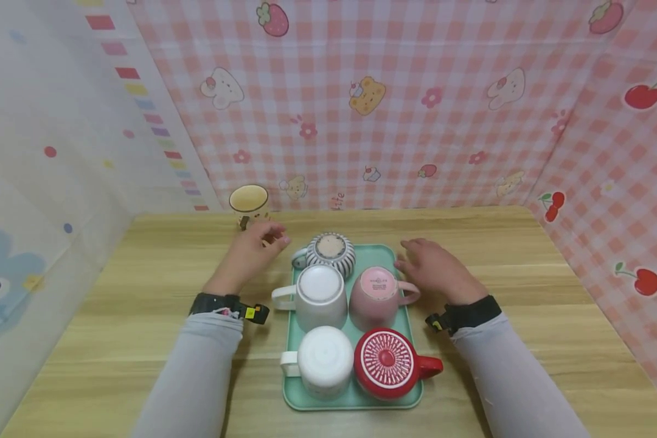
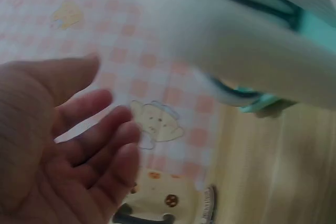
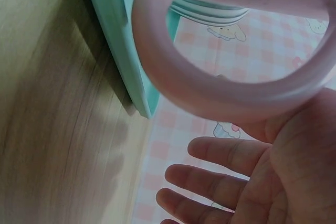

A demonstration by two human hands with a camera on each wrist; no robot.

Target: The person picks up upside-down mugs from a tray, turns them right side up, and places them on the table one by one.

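A mint-green tray (image 1: 405,316) on the wooden table holds several mugs turned upside down: a striped mug (image 1: 331,250), a white mug (image 1: 320,293), a pink mug (image 1: 378,295), a second white mug (image 1: 323,359) and a red mug (image 1: 387,362). A cream mug (image 1: 249,204) stands upright off the tray at the back left. My left hand (image 1: 268,236) hovers open between the cream mug (image 2: 157,203) and the striped mug, holding nothing. My right hand (image 1: 412,258) lies open just right of the pink mug's handle (image 3: 231,82), fingers (image 3: 220,179) relaxed.
Pink checked cloth walls (image 1: 416,103) close in the back and right side, and a pale patterned wall (image 1: 44,182) stands on the left. Bare wooden table (image 1: 525,255) stretches on both sides of the tray. The tray's edge (image 3: 118,40) is close to my right hand.
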